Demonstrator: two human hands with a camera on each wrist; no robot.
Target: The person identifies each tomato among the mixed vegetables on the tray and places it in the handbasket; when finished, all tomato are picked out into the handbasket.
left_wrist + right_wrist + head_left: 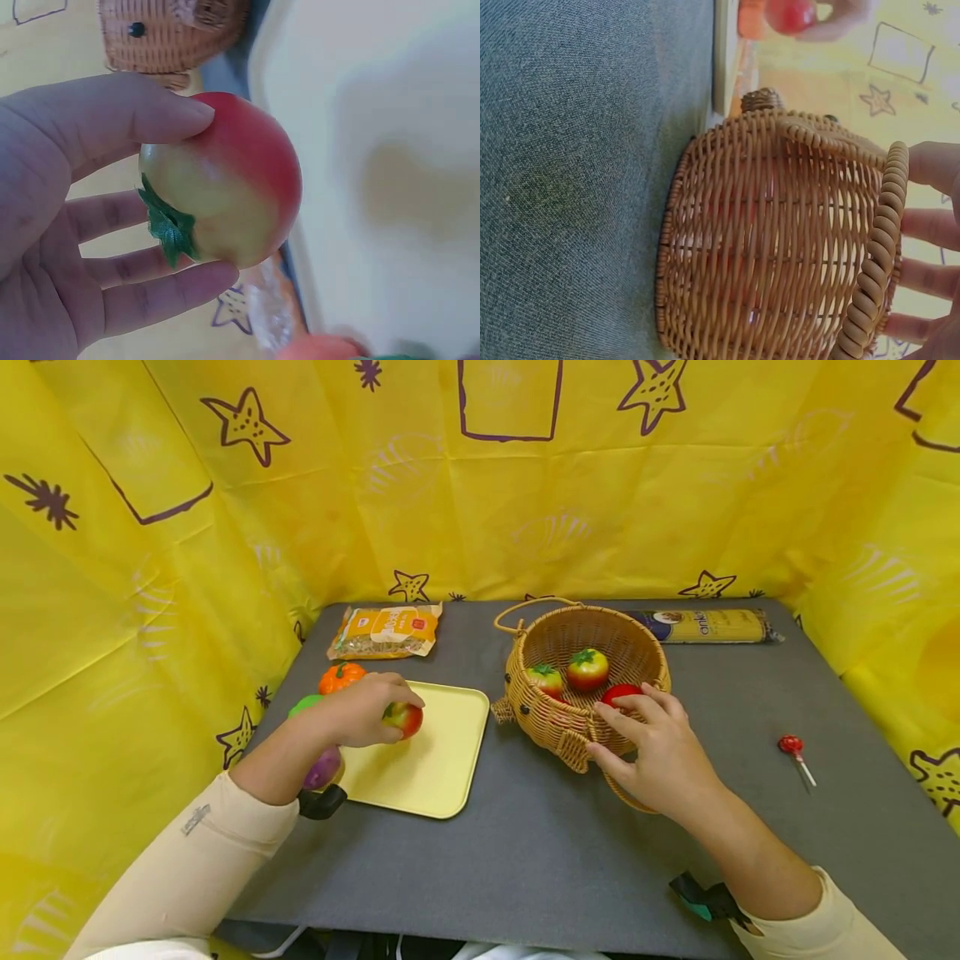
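Note:
My left hand (367,710) grips a red and yellow-green tomato (232,180) with a green leafy top, thumb on one side and fingers on the other. It is above the pale yellow tray (457,752). At the front right rim of an animal-shaped wicker basket (558,718), my right hand (660,752) has its fingers spread, fingertips right at the rim. Inside the basket are two tomatoes with green tops, one of them this tomato (588,670), and a red rounded thing (621,693) partly behind the right fingers.
An orange pumpkin (341,677), a green thing (304,704) and a purple vegetable (324,768) lie by the tray's left side, partly behind the left arm. Farther back are an orange food packet (386,631) and a long yellow-blue packet (705,627). A red lollipop (791,744) lies right.

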